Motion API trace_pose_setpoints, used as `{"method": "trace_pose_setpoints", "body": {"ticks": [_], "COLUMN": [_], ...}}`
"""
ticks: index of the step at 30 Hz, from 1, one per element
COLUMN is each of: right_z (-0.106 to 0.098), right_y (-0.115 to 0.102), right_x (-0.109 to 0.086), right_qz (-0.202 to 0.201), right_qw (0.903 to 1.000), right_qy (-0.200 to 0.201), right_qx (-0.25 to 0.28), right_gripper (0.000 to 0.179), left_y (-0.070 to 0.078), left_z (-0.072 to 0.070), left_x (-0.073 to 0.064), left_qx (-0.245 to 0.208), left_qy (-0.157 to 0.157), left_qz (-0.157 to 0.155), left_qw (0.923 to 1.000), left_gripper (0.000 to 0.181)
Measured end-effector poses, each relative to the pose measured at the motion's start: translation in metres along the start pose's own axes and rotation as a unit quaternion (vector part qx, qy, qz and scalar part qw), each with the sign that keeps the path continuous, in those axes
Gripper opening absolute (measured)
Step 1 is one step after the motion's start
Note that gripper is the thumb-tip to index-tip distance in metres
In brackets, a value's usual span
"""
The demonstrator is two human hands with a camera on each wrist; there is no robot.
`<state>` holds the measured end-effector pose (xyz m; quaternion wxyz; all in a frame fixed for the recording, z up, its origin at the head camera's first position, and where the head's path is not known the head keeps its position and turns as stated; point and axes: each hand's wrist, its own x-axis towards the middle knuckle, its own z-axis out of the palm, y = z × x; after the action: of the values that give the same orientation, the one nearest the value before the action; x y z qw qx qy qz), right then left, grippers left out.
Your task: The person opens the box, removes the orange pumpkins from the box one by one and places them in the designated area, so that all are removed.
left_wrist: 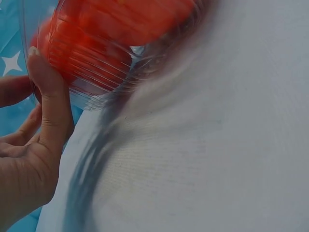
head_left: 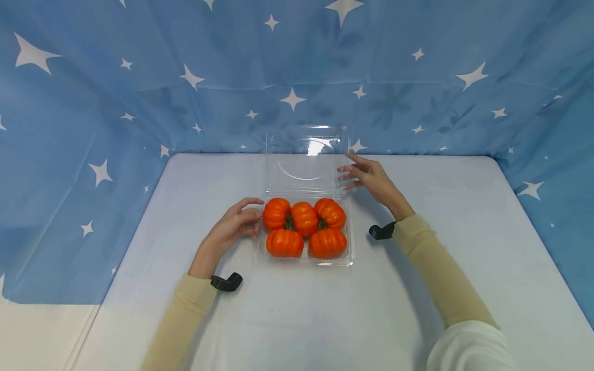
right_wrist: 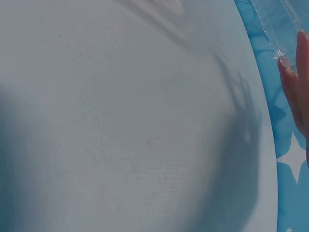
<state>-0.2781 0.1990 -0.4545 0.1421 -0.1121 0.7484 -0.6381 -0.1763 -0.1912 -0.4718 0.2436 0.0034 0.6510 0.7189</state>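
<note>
In the head view a clear plastic clamshell box (head_left: 341, 261) lies on the table with its lid (head_left: 297, 172) raised at the back. Several ribbed orange-red pumpkins (head_left: 303, 219) with green stems fill its base. My left hand (head_left: 234, 221) is at the base's left edge; the left wrist view shows thumb (left_wrist: 50, 92) and finger pinching the rim. At the lid's right edge is my right hand (head_left: 371, 178), its fingers spread and touching the clear plastic. Only a few right fingers (right_wrist: 294, 92) show in the right wrist view, beside the lid's edge.
A white-covered table (head_left: 297, 319) bears the box. Blue curtain (head_left: 394, 113) with white stars hangs right behind the table and along both sides. Black wrist devices (head_left: 227, 282) sit at both cuffs.
</note>
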Motion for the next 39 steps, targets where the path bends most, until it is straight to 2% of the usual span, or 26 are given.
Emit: {"method": "trace_pose_setpoints", "body": {"ticks": [4,9,17,25,29,33,39], "right_z": [-0.001,-0.004,-0.003,0.002,0.003,-0.001,-0.002], "right_y": [0.008,0.020,0.027,0.024,0.016,0.010,-0.004], "right_x": [-0.001,-0.004,-0.002,-0.002,-0.006,-0.014,-0.030], "right_qz": [0.036,0.080,0.104,0.124,0.142,0.149,0.123], "right_qw": [0.9993,0.9962,0.9929,0.9910,0.9892,0.9830,0.9749], "right_qy": [-0.010,-0.033,-0.057,-0.037,-0.023,-0.029,-0.042], "right_qx": [-0.008,-0.005,0.012,0.033,-0.030,-0.103,-0.181], "right_gripper": [0.054,0.057,0.057,0.059,0.063,0.062,0.058], "left_y": [-0.005,-0.010,-0.014,-0.018,-0.017,-0.013,-0.009], "left_z": [0.001,0.003,0.002,-0.002,-0.004,-0.004,-0.003], "left_x": [-0.002,-0.004,-0.004,-0.005,-0.004,0.000,0.000], "left_qx": [-0.009,-0.017,-0.050,-0.047,-0.052,-0.059,-0.062], "left_qy": [-0.005,-0.026,-0.049,-0.047,-0.046,-0.044,-0.041], "left_qz": [0.006,0.007,0.023,0.033,0.033,0.032,0.025], "left_qw": [0.9999,0.9995,0.9973,0.9972,0.9971,0.9968,0.9969], "left_gripper": [0.041,0.042,0.033,0.031,0.031,0.031,0.030]}}
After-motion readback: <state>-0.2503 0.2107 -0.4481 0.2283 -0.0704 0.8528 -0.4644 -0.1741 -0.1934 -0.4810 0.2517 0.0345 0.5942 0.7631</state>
